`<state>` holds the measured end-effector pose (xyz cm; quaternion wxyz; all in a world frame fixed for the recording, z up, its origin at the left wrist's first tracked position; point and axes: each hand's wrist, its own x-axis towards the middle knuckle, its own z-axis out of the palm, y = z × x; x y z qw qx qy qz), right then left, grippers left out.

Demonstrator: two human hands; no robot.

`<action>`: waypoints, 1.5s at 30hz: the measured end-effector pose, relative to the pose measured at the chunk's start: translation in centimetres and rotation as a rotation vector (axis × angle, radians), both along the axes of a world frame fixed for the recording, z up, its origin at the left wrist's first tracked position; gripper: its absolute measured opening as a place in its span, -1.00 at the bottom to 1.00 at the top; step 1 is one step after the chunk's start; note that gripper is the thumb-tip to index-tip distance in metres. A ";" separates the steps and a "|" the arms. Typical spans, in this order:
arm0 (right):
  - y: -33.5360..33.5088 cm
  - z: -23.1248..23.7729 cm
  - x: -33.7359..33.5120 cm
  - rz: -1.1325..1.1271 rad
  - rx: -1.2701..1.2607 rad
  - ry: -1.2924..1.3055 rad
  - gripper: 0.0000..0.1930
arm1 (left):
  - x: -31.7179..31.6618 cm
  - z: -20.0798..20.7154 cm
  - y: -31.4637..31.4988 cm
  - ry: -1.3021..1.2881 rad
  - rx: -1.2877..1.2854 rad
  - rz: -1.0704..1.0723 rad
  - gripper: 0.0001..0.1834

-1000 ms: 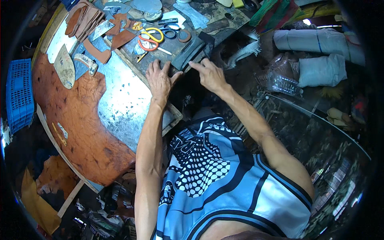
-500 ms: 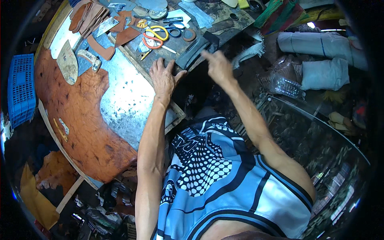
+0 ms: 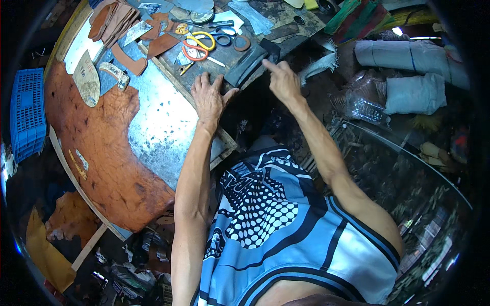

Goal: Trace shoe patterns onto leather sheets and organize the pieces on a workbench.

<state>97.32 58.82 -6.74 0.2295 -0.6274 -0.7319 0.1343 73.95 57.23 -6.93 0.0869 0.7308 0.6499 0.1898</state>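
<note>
My left hand (image 3: 208, 102) lies palm down on the near edge of the dark worktop, fingers spread. A flat black slab (image 3: 246, 67) rests along that edge, just right of my left fingertips. Past its right end, my right hand (image 3: 285, 84) hangs with the fingers curled and the index finger toward the slab; whatever the curl holds, if anything, is hidden. Beyond my left hand lie scissors with orange and yellow handles (image 3: 200, 46), blue-handled scissors (image 3: 223, 36), a brown ring (image 3: 241, 43) and a white pen-like stick (image 3: 216, 61).
A brown leather hide (image 3: 97, 148) and a shiny metal sheet (image 3: 158, 132) cover the bench at left. Cut leather pieces (image 3: 115, 25) and a sole-shaped pattern (image 3: 86, 81) lie at its far side. A blue crate (image 3: 28, 115) stands far left; wrapped bundles (image 3: 413, 56) lie at right.
My right hand has shifted slightly right and toward me, away from the slab's end. My left hand stays on the worktop edge.
</note>
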 end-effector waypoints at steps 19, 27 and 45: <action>0.6 0.6 -0.5 0.119 -0.061 -0.025 -0.56 | 0.3 0.3 0.7 -0.002 -0.001 -0.007 -0.36; 0.0 1.1 -1.1 0.036 -0.160 -0.076 -0.51 | 0.0 0.2 0.7 -0.017 -0.013 -0.013 -0.35; -0.6 2.0 -1.2 0.310 -0.243 -0.093 -0.52 | -0.1 0.4 -0.3 -0.010 -0.002 -0.006 -0.38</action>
